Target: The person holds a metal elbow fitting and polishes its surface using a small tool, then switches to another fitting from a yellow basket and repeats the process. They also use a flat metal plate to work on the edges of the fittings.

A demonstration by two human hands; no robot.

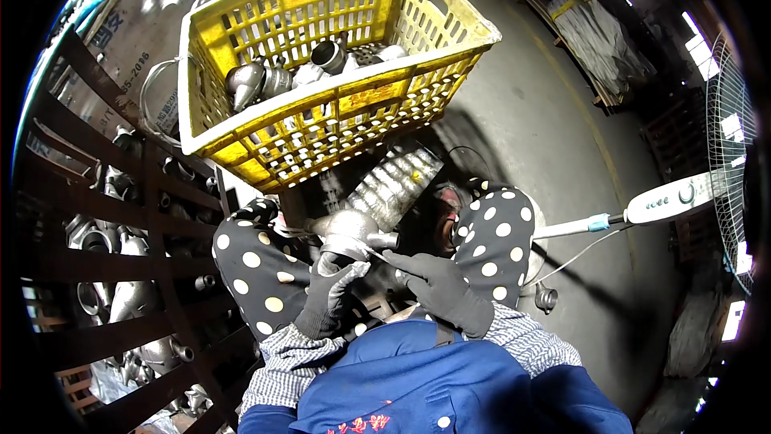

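Note:
A grey metal casting, rounded with a short side pipe, is held over my lap. My left hand, in a dark grey glove, grips its near rim from below. My right hand, gloved too, is closed with its fingertips beside the rim. From those fingertips a thin, pale, rod-like tool reaches to the casting's edge; its far tip is hard to make out. Just beyond the casting lies a shiny, ridged metal block.
A yellow slatted crate holding several metal castings stands ahead. At left, a brown metal-barred bin contains more castings. A white fan stands at right, its cable trailing on the floor near a small metal part.

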